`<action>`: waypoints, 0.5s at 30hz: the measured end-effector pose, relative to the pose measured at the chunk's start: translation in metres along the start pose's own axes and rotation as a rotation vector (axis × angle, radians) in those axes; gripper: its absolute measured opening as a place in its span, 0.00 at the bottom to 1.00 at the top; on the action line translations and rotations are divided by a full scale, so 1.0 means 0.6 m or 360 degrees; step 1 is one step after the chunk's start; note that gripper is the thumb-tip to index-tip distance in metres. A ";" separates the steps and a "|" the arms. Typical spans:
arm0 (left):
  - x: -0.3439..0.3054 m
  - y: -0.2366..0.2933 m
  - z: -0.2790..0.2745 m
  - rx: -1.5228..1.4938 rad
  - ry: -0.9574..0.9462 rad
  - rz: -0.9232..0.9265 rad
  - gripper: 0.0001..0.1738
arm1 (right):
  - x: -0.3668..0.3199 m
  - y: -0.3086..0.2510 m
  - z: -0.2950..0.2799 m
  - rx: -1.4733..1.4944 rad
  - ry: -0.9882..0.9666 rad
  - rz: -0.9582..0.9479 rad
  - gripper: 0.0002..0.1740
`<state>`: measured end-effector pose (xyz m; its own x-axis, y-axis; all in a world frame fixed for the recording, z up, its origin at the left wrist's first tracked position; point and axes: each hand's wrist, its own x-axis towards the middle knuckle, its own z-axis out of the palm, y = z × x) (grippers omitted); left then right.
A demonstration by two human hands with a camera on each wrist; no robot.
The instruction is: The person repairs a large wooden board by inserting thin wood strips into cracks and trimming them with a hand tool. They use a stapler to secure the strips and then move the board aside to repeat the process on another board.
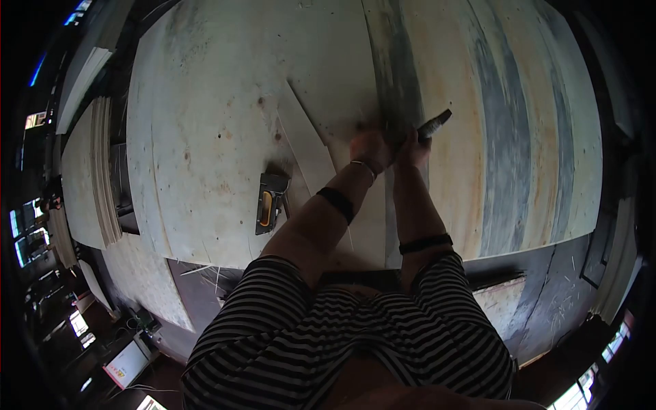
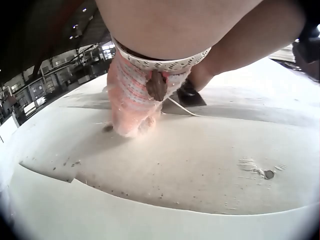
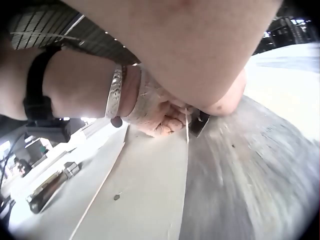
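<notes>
My left hand (image 1: 370,148), in a pale patterned covering with a bracelet at the wrist, is low over the pale wood veneer sheet (image 2: 210,165). Its fingers curl at the sheet's edge and pinch a thin pale veneer strip (image 3: 187,126). Close beside it on the right, my right hand (image 1: 413,152) grips a dark tool (image 1: 434,124) that sticks out up and to the right. A flat dark blade (image 3: 201,125) shows below this hand, next to the strip. The grip itself is partly hidden by the forearm in the right wrist view.
A metal tool with an orange-lined handle (image 1: 266,207) lies left of the forearms. A narrow veneer piece (image 1: 301,130) lies across the sheet. Grey-streaked boards (image 1: 506,137) spread to the right. Stacked sheets (image 1: 102,171) stand at the far left.
</notes>
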<state>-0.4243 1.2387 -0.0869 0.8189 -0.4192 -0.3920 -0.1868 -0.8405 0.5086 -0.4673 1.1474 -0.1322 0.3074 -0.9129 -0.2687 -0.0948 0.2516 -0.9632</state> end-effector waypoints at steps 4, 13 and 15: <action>-0.084 0.008 -0.017 -0.0436 0.0032 0.0437 0.18 | -0.008 -0.031 -0.088 0.0285 0.0083 0.0264 0.16; -0.379 -0.224 -0.081 0.0451 -0.0809 0.0348 0.22 | -0.134 -0.014 -0.262 -0.0981 -0.0477 0.0326 0.15; -0.405 -0.292 -0.098 0.0676 -0.0032 0.0523 0.18 | -0.185 -0.005 -0.248 -0.1220 -0.0614 0.0138 0.17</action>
<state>-0.5587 1.5081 -0.0354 0.6702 -0.6868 -0.2812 -0.6384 -0.7268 0.2535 -0.6419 1.2002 -0.0978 0.5566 -0.6922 -0.4594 -0.7031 -0.0978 -0.7044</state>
